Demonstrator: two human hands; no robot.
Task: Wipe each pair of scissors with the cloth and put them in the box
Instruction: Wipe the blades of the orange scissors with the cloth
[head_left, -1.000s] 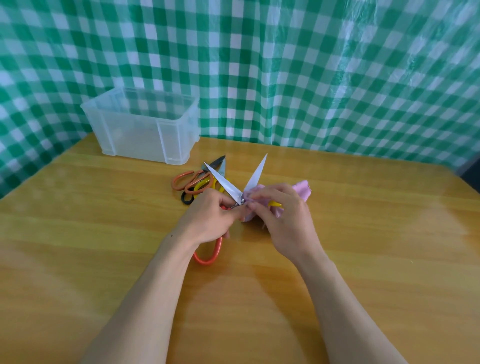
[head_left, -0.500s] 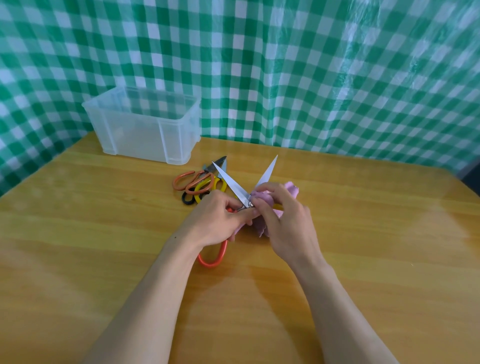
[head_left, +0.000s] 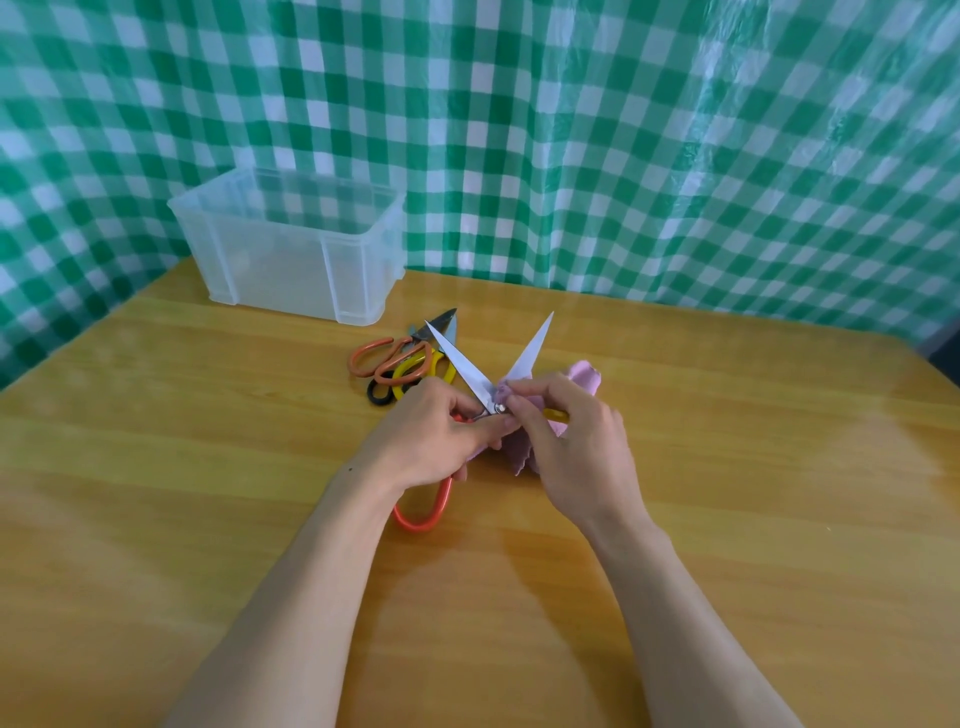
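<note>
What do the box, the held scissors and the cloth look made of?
The box: translucent frosted plastic; the checked curtain shows through its walls. The held scissors: bright, reflective blades, likely polished steel. Their handle loop is glossy orange-red, either plastic or a coating; the look doesn't settle it. The cloth: soft matte pink fabric with a wavy edge, possibly microfibre.

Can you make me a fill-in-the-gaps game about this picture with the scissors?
1. The left hand holds scissors whose blades are ____, not closed.
2. The right hand presses a ____ cloth against them.
3. The clear box stands at the table's far ____ side.
4. The checked curtain behind is white and ____.
Missing words: open, pink, left, green.
</note>
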